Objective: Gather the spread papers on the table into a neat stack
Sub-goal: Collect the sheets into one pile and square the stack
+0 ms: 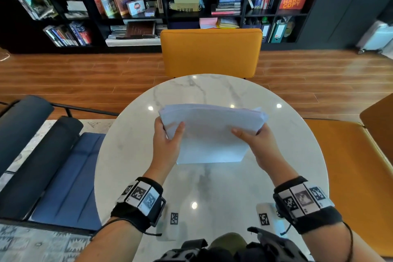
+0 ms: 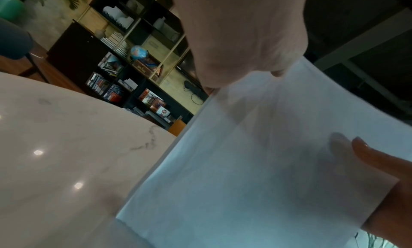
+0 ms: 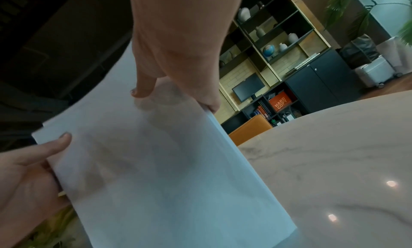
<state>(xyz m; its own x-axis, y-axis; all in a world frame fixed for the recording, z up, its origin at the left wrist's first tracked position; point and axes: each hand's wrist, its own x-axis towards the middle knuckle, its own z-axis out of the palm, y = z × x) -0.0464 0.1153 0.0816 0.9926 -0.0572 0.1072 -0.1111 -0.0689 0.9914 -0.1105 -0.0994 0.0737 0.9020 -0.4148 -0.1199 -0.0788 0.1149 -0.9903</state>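
A bundle of white papers stands tilted on its lower edge on the round marble table. My left hand grips its left side, thumb on the near face and fingers behind. My right hand grips the right side the same way. The top edges of the sheets are slightly uneven at the right corner. The left wrist view shows the papers from the left with the right hand's thumb on them. In the right wrist view the papers meet the table at their lower corner.
An orange chair stands at the table's far side and another orange seat at the right. A blue and black chair is at the left. Two small marker tags lie near the table's front edge. Bookshelves line the back wall.
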